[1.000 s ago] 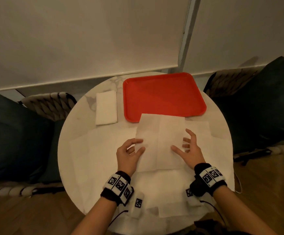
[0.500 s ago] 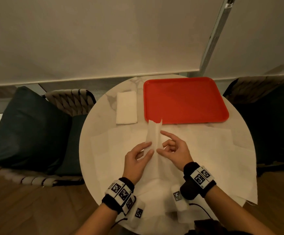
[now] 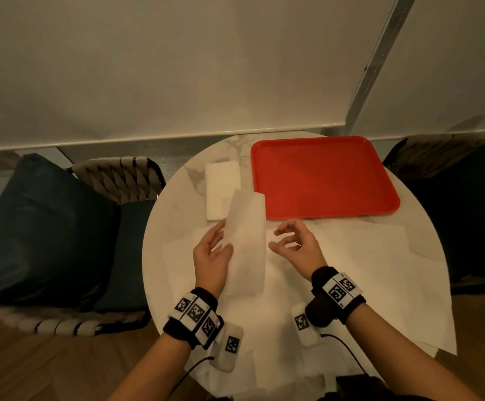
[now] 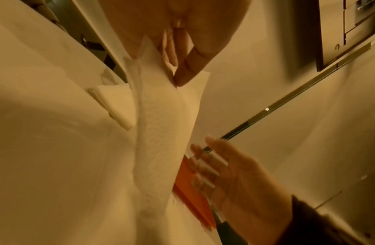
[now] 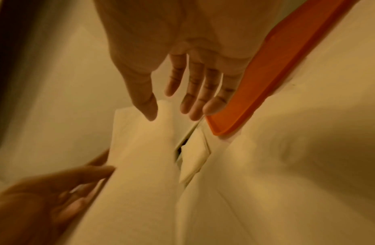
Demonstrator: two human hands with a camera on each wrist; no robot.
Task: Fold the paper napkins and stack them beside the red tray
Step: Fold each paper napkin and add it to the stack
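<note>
A white paper napkin (image 3: 247, 241), folded into a long narrow strip, is held a little above the round table. My left hand (image 3: 224, 238) pinches its left edge, thumb on top and fingers behind; the left wrist view shows the thumb (image 4: 182, 73) pressed on the napkin (image 4: 161, 132). The strip's far end overlaps the stack of folded napkins (image 3: 221, 192), which lies left of the red tray (image 3: 322, 178). My right hand (image 3: 278, 238) hovers just right of the strip, fingers loosely spread (image 5: 190, 99) and holding nothing.
Several unfolded napkins (image 3: 365, 270) cover the near half of the marble table (image 3: 174, 215), one hanging over the right edge. Woven chairs with dark cushions (image 3: 47, 227) stand on both sides. A blind hangs behind the table.
The flat napkin was folded in half into a narrow strip. My right hand let go of it. My left hand lifted the strip and carried it far-left toward the stack.
</note>
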